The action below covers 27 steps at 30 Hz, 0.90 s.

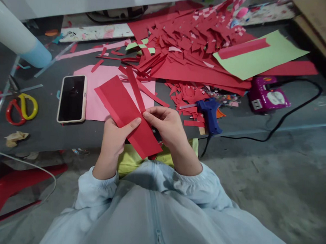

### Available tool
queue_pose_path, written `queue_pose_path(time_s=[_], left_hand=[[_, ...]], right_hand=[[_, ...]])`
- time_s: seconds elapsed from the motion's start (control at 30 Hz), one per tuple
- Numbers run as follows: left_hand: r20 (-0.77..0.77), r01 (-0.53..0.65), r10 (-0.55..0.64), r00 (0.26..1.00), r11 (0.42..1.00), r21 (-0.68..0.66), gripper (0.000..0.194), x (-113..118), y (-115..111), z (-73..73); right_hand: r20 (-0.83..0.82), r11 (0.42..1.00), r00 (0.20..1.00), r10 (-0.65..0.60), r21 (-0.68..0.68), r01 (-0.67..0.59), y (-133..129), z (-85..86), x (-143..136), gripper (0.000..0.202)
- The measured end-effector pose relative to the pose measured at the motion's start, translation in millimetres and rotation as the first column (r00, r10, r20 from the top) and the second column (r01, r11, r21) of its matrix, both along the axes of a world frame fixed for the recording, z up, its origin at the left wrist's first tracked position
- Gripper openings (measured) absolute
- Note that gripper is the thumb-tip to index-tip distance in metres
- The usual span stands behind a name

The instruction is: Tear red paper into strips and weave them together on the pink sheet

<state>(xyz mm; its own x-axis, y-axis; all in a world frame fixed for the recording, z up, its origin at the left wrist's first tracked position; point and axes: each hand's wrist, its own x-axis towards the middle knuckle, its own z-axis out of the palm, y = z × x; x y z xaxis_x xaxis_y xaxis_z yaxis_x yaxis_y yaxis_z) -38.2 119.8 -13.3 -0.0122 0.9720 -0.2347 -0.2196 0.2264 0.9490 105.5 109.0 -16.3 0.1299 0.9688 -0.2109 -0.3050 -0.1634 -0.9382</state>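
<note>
My left hand (pixel 116 134) grips a folded piece of red paper (pixel 129 112), its thumb pressed flat on the face and the fingers hidden behind. A crease runs along the paper's left side. In my right hand (pixel 165 123) a narrow red paper strip (pixel 135 87) is pinched between thumb and forefinger, at the right edge of the larger piece. The strip's upper end points away from me, apart from the larger piece. Behind both lies a pink paper sheet (pixel 96 103) on the dark table.
Red paper scraps (pixel 186 37) are heaped at the back. A phone (pixel 72 99) and scissors (pixel 21 107) lie left. Right are a blue glue gun (pixel 210 114), a green sheet (pixel 260 60) and a purple box (pixel 268 94) with a black cable. A white-blue cylinder (pixel 16 33) stands back left.
</note>
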Motion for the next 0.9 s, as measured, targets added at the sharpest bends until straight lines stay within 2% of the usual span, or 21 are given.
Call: queue_pose_path(time_s=[0.2, 0.47, 0.57, 0.7, 0.9], left_hand=[[-0.003, -0.041, 0.041, 0.999, 0.999, 0.027, 0.039, 0.5, -1.0, -1.9], [-0.030, -0.113, 0.115, 0.993, 0.992, 0.053, 0.033, 6.5, -2.5, -1.8], [-0.066, -0.132, 0.137, 0.988, 0.989, 0.071, 0.031, 5.4, -2.7, -1.6], [-0.081, -0.117, 0.122, 0.989, 0.991, 0.069, 0.031, 2.4, -2.2, -0.1], [-0.057, -0.063, 0.064, 0.996, 0.998, 0.024, 0.038, 4.6, -3.5, -2.2]], right_hand=[[0.000, 0.999, 0.999, 0.032, -0.010, -0.032, -1.3, 2.0, 2.5, 0.033], [0.037, 0.996, 0.996, -0.079, 0.055, 0.077, -3.0, -1.6, -3.9, 0.026], [0.013, 0.998, 0.999, -0.040, 0.045, 0.040, -3.7, -0.4, -2.5, 0.024], [0.012, 0.999, 0.999, 0.042, -0.007, -0.042, -3.4, 2.2, 1.6, 0.028], [0.068, 1.000, 0.998, -0.002, 0.014, 0.001, -2.3, 2.8, 0.4, 0.031]])
